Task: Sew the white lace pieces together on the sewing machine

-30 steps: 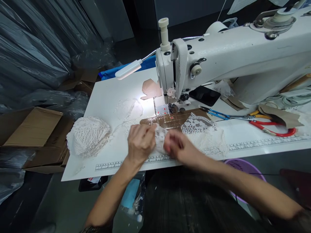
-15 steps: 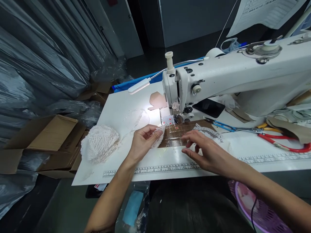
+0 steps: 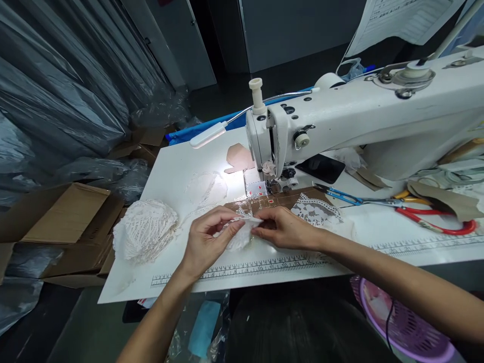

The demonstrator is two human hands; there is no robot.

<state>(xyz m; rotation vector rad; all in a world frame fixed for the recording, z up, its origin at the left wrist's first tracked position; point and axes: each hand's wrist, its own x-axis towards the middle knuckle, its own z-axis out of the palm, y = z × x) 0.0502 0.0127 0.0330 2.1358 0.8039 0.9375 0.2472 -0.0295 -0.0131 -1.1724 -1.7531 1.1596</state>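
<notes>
Between both hands a piece of white lace trim [image 3: 242, 237] is pinched along its upper edge, just in front of the sewing machine [image 3: 340, 118]. My left hand [image 3: 212, 239] grips its left part between thumb and fingers. At its right end, my right hand [image 3: 282, 228] closes thumb and fingertips on the edge. Behind the hands lies a brown, shiny tape-covered strip [image 3: 260, 201] by the needle plate. More patterned lace [image 3: 315, 209] rests right of my right hand. A large bundle of white lace [image 3: 145, 229] sits on the left of the table, with a loose strand trailing from it.
Blue-handled tweezers or snips [image 3: 344, 196], red-handled scissors [image 3: 434, 219] and a black phone [image 3: 321, 168] lie to the right. A pink cut piece [image 3: 240, 157] is beside the machine head. A printed ruler [image 3: 264, 267] runs along the table's front. Cardboard boxes [image 3: 68, 212] stand left; a purple basket [image 3: 406, 322] below right.
My right hand has moved left and taken hold of the lace trim beside my left hand. My left hand has come slightly nearer and lower with the lace. The view has shifted a little.
</notes>
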